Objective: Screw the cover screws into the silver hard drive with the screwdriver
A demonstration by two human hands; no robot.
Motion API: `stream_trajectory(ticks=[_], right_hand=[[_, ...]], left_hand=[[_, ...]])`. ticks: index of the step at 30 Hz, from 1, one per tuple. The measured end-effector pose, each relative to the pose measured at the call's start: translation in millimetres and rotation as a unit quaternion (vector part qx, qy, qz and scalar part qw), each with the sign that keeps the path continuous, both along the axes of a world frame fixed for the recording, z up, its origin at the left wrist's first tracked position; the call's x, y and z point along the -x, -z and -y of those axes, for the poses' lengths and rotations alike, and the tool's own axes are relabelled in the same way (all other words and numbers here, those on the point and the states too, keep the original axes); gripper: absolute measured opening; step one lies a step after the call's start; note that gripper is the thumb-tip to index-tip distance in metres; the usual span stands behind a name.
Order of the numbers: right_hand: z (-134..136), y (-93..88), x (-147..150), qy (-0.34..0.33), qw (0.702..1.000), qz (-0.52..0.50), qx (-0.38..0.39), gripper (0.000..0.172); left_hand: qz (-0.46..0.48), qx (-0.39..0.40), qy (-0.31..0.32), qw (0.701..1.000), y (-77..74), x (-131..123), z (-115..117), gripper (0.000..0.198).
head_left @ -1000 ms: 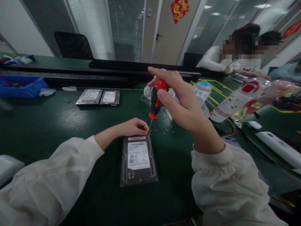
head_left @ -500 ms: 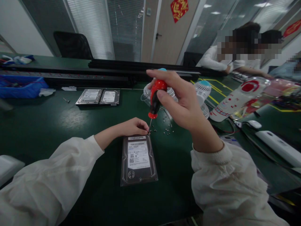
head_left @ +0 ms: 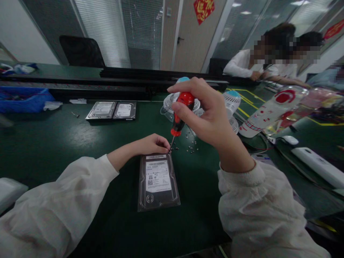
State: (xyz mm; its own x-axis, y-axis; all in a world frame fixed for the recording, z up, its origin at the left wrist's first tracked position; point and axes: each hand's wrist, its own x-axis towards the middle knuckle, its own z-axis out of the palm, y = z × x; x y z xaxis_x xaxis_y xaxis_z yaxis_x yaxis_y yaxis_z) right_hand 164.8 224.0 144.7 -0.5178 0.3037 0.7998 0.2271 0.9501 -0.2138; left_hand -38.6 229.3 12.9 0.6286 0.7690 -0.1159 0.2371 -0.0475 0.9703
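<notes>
A hard drive (head_left: 159, 179) with a white label lies flat on the green table in front of me. My left hand (head_left: 153, 144) is closed at its far edge, fingertips by the far right corner; whether they also pinch a screw is hidden. In my right hand (head_left: 205, 111) is a red and black screwdriver (head_left: 176, 126), thumb across the handle and fingers bent around it. Its shaft slants down to that far right corner, the tip close to my left fingertips. Several small loose screws (head_left: 192, 146) are scattered just right of the tip.
Two more hard drives (head_left: 111, 110) lie side by side at the back left, near a blue bin (head_left: 25, 99). White fans (head_left: 231, 102) stand behind my right hand. Bottles (head_left: 268, 113), a white power strip (head_left: 318, 166) and cables occupy the right. Two people sit across the table.
My right thumb has moved left and up across the screwdriver handle, and the handle leans slightly more to the right. My left hand and the hard drive stay nearly in place.
</notes>
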Motion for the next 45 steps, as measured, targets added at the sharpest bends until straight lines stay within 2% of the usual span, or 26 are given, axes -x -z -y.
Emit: stream_trajectory(ticks=[6, 9, 12, 18, 24, 30, 36, 40, 45], right_hand=[[0.0, -1.0, -2.6, -0.059, 0.998, 0.016, 0.034, 0.037], [1.0, -0.3, -1.8, -0.024, 0.999, -0.005, 0.036, 0.035], [1.0, -0.3, -0.6, 0.024, 1.0, -0.02, 0.0, 0.032], [2.0, -0.7, -1.9, -0.009, 1.0, 0.003, 0.013, 0.035], [1.7, 0.1, -0.1, 0.021, 0.999, 0.006, -0.024, 0.03], [0.5, 0.9, 1.1, -0.021, 1.0, 0.02, -0.002, 0.033], [5.2, -2.3, -2.1, 0.043, 0.997, 0.033, -0.052, 0.042], [11.8, -5.3, -3.0, 0.032, 0.997, 0.068, -0.036, 0.04], [9.2, -5.7, -2.0, 0.042, 0.997, 0.044, -0.045, 0.034]], left_hand=[[0.0, 0.001, -0.007, 1.0, 0.6, -0.5, 0.3, 0.008], [0.001, 0.001, -0.008, 1.0, 0.3, -0.7, 0.4, 0.008], [0.001, 0.002, -0.008, 1.0, 0.0, -0.8, 0.3, 0.009], [-0.002, 0.002, -0.008, 1.0, -0.3, 0.2, 0.6, 0.01], [0.001, -0.004, -0.003, 1.0, -1.3, -0.3, 0.5, 0.009], [-0.001, -0.007, -0.002, 1.0, -0.3, -0.9, -0.6, 0.006], [-0.005, -0.011, -0.002, 1.0, -2.3, -0.2, 0.5, 0.008], [-0.011, -0.014, -0.001, 1.0, -2.5, 1.1, 0.2, 0.009], [-0.01, -0.01, 0.001, 1.0, -2.8, 1.3, 0.5, 0.01]])
